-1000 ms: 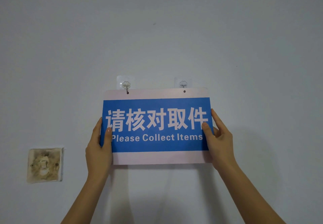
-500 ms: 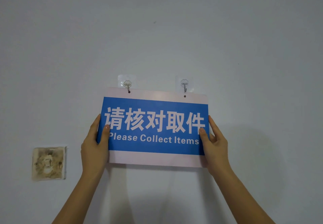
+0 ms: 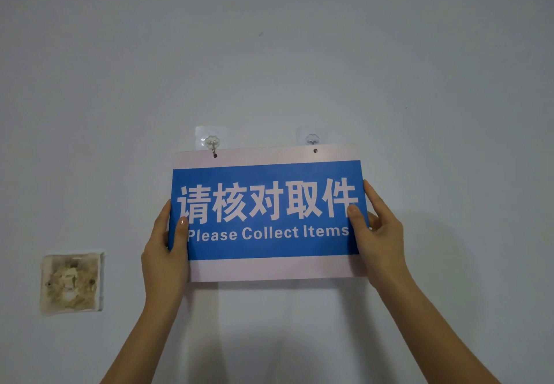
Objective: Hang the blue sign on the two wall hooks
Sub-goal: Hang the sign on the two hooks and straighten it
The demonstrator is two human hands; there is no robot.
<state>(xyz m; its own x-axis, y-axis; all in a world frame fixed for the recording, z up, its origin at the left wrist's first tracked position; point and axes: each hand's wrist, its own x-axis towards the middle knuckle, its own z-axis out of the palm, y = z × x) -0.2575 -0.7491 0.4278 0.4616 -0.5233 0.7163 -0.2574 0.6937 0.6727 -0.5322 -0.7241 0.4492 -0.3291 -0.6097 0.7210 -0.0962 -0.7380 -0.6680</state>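
Note:
The blue sign (image 3: 266,212), white-bordered with white lettering, is held flat against the wall. My left hand (image 3: 166,251) grips its left edge and my right hand (image 3: 376,236) grips its right edge, thumbs on the front. The left hook (image 3: 212,143) passes through the sign's left hole. The right hook (image 3: 312,138) shows just above the sign's top edge; its tip is hidden behind the sign, and the right hole sits just below it with nothing visible through it. The sign's right side is slightly higher than its left.
A stained, dirty square wall box (image 3: 71,283) sits on the wall to the lower left. The pale wall (image 3: 419,84) surrounds everything, with a small dark mark high above the hooks.
The right side of the sign has risen, so its top edge now covers the lower part of the right hook. The left hole stays on the left hook.

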